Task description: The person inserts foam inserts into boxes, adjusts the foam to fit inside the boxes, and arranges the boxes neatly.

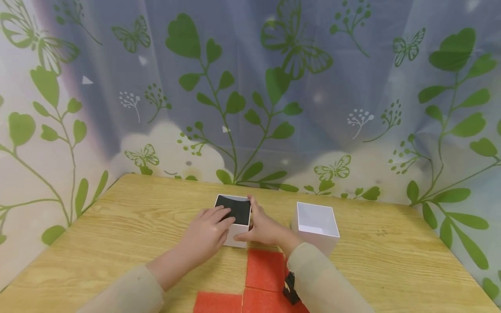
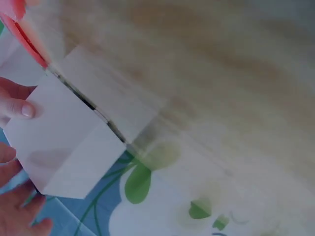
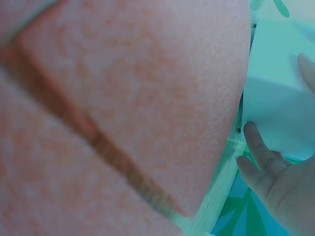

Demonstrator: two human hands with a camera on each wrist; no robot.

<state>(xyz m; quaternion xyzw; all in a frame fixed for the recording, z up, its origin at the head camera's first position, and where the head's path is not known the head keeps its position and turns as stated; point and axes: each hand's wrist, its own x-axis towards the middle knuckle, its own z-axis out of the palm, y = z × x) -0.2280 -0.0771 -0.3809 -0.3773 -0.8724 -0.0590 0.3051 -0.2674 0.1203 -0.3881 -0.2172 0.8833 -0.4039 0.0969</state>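
A white open-topped box (image 1: 236, 235) stands upright on the table, seen also in the left wrist view as a white box (image 2: 74, 137). Inside its rim lies a black, sheet-like piece (image 1: 236, 208) with a curved far edge. My left hand (image 1: 209, 228) reaches over the near left rim, its relaxed fingertips on the black piece. With my right hand (image 1: 266, 224) I hold the box at its right side, thumb across the front face and a finger up at the far right corner. The right wrist view shows the spread fingers of this hand (image 3: 275, 177) against the box wall.
To the right stands a second white open-topped box (image 1: 317, 221). Red square pieces (image 1: 265, 269) lie on the wooden table (image 1: 156, 208) near the front, partly under my right forearm. A curtain (image 1: 250, 108) with green leaves and butterflies hangs behind the table.
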